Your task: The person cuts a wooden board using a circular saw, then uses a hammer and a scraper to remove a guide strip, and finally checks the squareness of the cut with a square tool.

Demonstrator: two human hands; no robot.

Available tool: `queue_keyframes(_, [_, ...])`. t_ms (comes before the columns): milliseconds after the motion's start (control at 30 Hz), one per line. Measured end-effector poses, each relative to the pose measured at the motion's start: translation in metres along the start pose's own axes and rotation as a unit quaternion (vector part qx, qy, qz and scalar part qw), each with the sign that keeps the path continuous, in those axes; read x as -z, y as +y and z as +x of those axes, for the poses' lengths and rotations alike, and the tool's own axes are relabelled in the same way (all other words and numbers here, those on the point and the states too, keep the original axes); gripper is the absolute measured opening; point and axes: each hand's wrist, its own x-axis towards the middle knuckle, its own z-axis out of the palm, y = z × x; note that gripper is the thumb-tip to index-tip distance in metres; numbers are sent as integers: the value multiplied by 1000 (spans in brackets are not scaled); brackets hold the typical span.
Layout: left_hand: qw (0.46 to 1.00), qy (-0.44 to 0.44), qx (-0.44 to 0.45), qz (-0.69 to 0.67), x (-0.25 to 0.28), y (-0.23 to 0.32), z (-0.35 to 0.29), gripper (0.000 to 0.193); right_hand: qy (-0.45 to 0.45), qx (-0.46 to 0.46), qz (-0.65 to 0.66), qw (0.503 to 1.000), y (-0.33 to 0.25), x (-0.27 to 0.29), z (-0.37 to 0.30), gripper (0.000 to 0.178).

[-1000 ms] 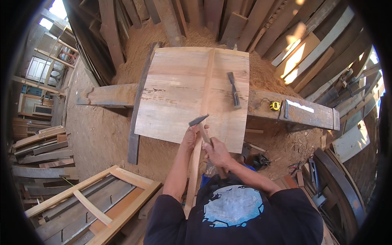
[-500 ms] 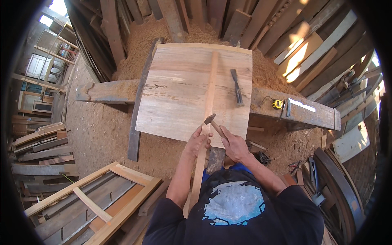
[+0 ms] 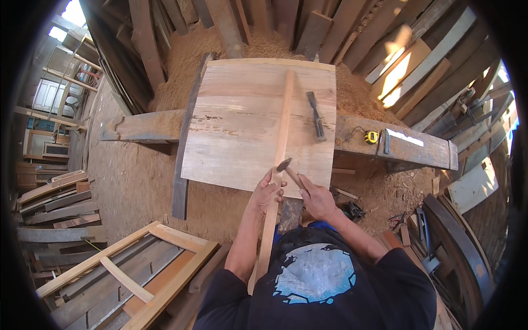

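Observation:
A long narrow wooden strip [image 3: 284,118] runs across a pale wooden panel [image 3: 231,154] and back toward my body. My left hand [image 3: 267,191] is closed around the strip near the panel's front edge. In my right hand [image 3: 318,199] is the wooden handle of a hammer [image 3: 284,164], gripped with the fingers wrapped round it. Its dark head lies over the strip, just beyond my left fingers; whether it touches the wood I cannot tell. To the right on the panel lies a dark chisel [image 3: 315,116].
The panel rests across a heavy wooden beam [image 3: 143,125]. A yellow tape measure [image 3: 372,137] sits on the beam's right part. A wooden frame [image 3: 157,224] lies at lower left, over stacked boards. Planks [image 3: 228,27] lean at the back above sawdust [image 3: 192,49].
The hammer head has shifted slightly, turning and coming lower toward the strip. My left hand keeps its hold on the strip. The whole view has drifted a little.

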Motion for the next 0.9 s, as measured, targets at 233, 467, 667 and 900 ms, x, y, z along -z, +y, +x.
queue_keyframes(233, [999,39,1,15,-9,1,-44,55,-5,-48,64,997,-9,6,6,59])
queue_keyframes(467, [975,117,82,173,-13,-24,-107,10,-21,-120,-62,991,3,18,48,61])
queue_keyframes(667, [950,156,70,261,-19,-46,-118,11,11,-57,-23,998,-2,10,45,61])
queue_keyframes(900, [957,151,80,234,-25,-42,-120,12,-28,-71,-59,995,19,6,47,62])
